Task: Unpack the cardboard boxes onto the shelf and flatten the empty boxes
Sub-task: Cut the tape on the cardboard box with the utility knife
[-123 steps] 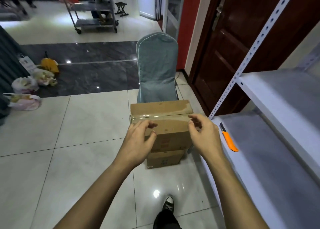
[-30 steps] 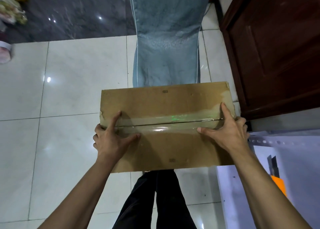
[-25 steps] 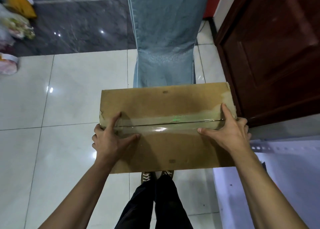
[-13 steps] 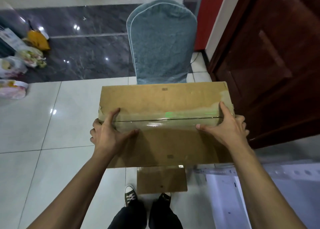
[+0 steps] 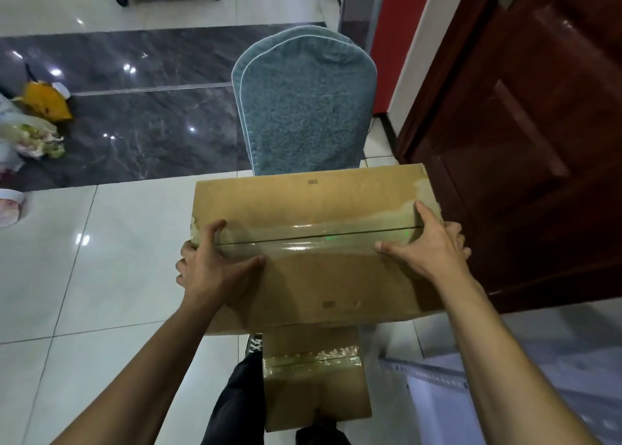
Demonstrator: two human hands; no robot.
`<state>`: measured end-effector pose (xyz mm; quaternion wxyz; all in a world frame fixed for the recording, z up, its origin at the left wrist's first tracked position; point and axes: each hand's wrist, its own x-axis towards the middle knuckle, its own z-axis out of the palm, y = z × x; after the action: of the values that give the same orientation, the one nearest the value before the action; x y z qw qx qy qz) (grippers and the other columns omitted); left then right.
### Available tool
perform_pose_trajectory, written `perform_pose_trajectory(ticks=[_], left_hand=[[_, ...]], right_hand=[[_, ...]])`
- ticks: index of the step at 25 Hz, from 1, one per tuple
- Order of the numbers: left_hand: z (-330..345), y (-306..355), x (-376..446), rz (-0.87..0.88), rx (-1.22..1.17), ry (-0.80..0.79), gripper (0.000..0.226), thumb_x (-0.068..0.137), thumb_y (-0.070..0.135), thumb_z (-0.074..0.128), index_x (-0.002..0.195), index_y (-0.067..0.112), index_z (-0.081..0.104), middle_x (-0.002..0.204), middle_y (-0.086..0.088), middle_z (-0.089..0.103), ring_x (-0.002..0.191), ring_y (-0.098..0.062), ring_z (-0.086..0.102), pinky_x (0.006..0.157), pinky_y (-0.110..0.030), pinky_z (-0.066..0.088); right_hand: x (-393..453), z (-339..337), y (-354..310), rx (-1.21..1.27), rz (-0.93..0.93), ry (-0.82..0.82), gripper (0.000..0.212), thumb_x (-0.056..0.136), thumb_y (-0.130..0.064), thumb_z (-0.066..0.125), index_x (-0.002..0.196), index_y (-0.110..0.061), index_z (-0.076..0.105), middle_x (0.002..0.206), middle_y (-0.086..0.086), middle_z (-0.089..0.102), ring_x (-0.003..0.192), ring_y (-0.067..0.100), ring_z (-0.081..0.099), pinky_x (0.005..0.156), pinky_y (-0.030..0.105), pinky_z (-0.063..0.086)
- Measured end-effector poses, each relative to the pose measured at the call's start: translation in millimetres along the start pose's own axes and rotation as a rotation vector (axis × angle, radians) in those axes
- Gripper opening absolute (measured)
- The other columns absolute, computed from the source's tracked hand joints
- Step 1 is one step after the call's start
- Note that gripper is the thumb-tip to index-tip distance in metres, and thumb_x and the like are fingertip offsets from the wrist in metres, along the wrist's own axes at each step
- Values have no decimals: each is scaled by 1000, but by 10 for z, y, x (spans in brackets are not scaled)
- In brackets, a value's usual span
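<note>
The person holds a big box (image 5: 313, 252) up in front of them, a flat brown cardboard slab with clear glossy tape running along its top seam. The left hand (image 5: 210, 269) grips its 9 o'clock end, thumb spread flat on the lid and fingers curled round the edge. The right hand (image 5: 429, 247) grips the 3 o'clock end the same way, thumb lying across the tape.

Below it, toward 6 o'clock, a smaller box (image 5: 314, 380) sits on the floor (image 5: 84, 276), also cardboard, its crinkled tape strip still sealed. Dark trouser legs (image 5: 235, 397) and a shoe (image 5: 255, 343) stand just beside it.

At 12 o'clock stands a chair (image 5: 304, 108) in a nubby teal fabric cover with a rounded back. A glossy dark wood door (image 5: 525, 134) fills the 2 o'clock side. At 4 o'clock is the corner of a grey metal shelf (image 5: 434, 387) with a perforated rail. Crumpled plastic bags (image 5: 33, 131) lie at 10 o'clock on polished dark stone.
</note>
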<state>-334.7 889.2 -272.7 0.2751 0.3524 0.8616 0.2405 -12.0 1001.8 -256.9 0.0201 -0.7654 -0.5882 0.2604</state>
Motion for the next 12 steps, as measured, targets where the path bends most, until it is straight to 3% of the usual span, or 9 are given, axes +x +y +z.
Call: perform_pose_trajectory(ticks=[12], left_hand=[[221,31,1079,31,-1,-82,86,64,55,89,135,47,41,145,-20,39,128,-46,40,109,-60,36]], right_hand=[[779,375,-348,61,39,-28,123,55,-74,82,155,-49,16,148,21,32,136,41,37,116,52,27]])
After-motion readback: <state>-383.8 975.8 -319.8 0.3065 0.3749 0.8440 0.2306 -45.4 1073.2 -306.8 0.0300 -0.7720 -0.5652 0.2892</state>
